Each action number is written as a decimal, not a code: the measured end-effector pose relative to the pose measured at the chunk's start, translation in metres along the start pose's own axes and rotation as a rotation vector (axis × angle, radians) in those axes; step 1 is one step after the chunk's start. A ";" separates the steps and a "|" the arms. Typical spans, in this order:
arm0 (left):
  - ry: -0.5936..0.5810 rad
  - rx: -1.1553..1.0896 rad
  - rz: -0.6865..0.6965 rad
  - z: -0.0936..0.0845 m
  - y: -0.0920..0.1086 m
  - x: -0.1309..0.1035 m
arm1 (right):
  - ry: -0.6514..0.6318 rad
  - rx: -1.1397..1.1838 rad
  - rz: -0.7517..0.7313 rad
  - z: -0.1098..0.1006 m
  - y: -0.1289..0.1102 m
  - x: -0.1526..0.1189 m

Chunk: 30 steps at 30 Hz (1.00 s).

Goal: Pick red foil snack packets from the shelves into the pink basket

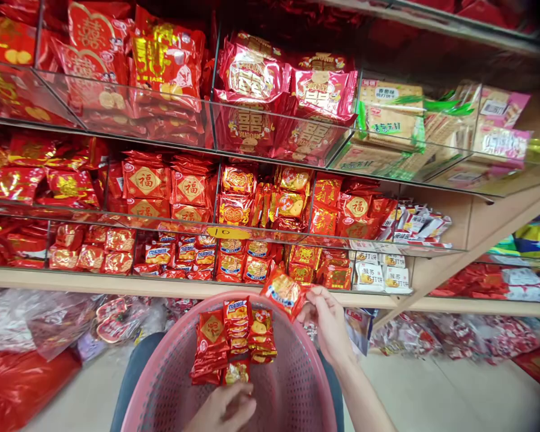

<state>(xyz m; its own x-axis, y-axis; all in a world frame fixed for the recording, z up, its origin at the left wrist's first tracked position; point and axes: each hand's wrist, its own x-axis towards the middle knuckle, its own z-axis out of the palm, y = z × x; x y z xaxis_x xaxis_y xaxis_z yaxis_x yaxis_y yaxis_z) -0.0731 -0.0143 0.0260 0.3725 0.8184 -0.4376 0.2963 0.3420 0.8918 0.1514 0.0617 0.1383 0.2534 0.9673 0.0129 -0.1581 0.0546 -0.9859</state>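
My right hand point(326, 324) pinches the edge of a red biscuit packet point(285, 294) over the basket's upper right rim, just in front of the lowest shelf. Below me stands a pink perforated plastic basket point(312, 384). Inside it, red packets with a gold diamond point(212, 336) lie in an overlapping stack. Beside them run a column of red, white and blue packets point(236, 315) and a stack of red and gold packets point(261, 336). My left hand point(227, 405), slightly blurred, is in the basket at the near end of a gold-red packet point(236, 371). Its fingers are bent, thumb apart.
Shelves with clear dividers hold red biscuit packets point(146, 180), pale crackers point(389, 114) and white packets point(382, 276). A yellow "10" tag point(228, 232) hangs on a shelf edge. Plastic-wrapped goods point(67, 318) and a red bag point(27, 384) lie below, left. My knees flank the basket.
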 end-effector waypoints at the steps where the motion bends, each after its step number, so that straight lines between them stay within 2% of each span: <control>1: -0.027 -0.126 -0.029 0.005 0.009 0.000 | -0.075 0.003 0.048 -0.001 0.002 -0.007; 3: -0.046 -0.388 -0.078 0.013 0.022 -0.001 | -0.235 -0.029 0.173 -0.004 0.010 -0.019; 5: -0.046 -0.595 -0.122 0.020 0.024 -0.004 | -0.365 -0.102 0.301 -0.008 0.023 -0.030; 9: -0.090 -0.812 -0.308 0.023 0.002 -0.010 | -0.491 -0.229 0.489 -0.015 0.059 -0.047; 12: -0.105 -0.868 -0.411 0.020 -0.018 -0.011 | -0.519 -0.273 0.577 -0.016 0.085 -0.055; 15: -0.045 -0.867 -0.460 0.017 -0.029 -0.007 | -0.524 -0.306 0.613 -0.011 0.104 -0.060; 20: 0.119 -0.847 -0.494 0.008 -0.034 0.007 | -0.472 -0.402 0.624 0.000 0.128 -0.060; 26: 0.193 -0.856 -0.491 0.006 -0.042 0.023 | -0.485 -0.500 0.639 0.006 0.148 -0.059; 30: 0.240 -0.893 -0.474 0.008 -0.043 0.027 | -0.512 -0.553 0.587 0.008 0.156 -0.061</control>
<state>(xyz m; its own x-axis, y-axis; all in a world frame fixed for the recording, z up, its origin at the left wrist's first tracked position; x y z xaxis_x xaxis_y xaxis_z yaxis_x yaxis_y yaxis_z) -0.0689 -0.0102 -0.0255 0.1738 0.5473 -0.8187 -0.4292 0.7903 0.4372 0.1036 0.0135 -0.0145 -0.1922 0.8015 -0.5663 0.3792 -0.4715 -0.7961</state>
